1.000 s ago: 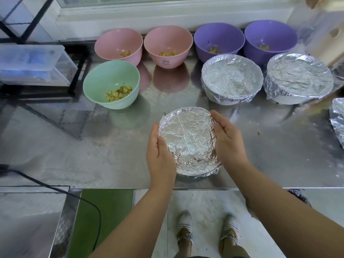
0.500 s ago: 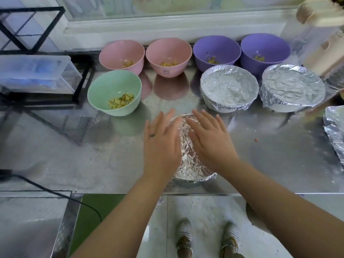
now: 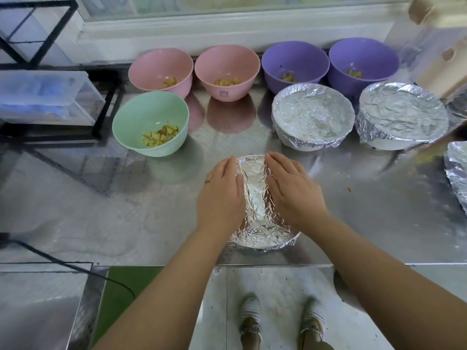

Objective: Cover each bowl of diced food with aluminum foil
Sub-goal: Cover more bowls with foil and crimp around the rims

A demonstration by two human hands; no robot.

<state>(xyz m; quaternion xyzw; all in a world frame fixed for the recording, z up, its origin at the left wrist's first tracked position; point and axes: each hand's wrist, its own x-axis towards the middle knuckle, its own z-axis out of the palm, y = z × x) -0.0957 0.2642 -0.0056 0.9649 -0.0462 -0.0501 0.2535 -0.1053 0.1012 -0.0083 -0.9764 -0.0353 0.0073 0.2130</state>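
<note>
A foil-covered bowl (image 3: pixel 256 210) sits near the table's front edge. My left hand (image 3: pixel 221 195) and my right hand (image 3: pixel 293 192) lie flat on top of its foil, fingers straight, pressing down on either side of the middle. Two more foil-covered bowls (image 3: pixel 312 117) (image 3: pixel 401 113) stand at the back right. Uncovered with diced yellow food: a green bowl (image 3: pixel 151 122), two pink bowls (image 3: pixel 161 69) (image 3: pixel 227 70) and two purple bowls (image 3: pixel 294 63) (image 3: pixel 362 61).
The steel table (image 3: pixel 101 210) ends just in front of the near bowl. A loose foil sheet (image 3: pixel 458 170) lies at the right edge. A black rack with a clear plastic box (image 3: pixel 45 97) stands at the left. A cable (image 3: pixel 63 263) runs along the front left.
My hands moved from gripping the sides of the near bowl onto the top of its foil, and now lie flatter and wider apart on it.
</note>
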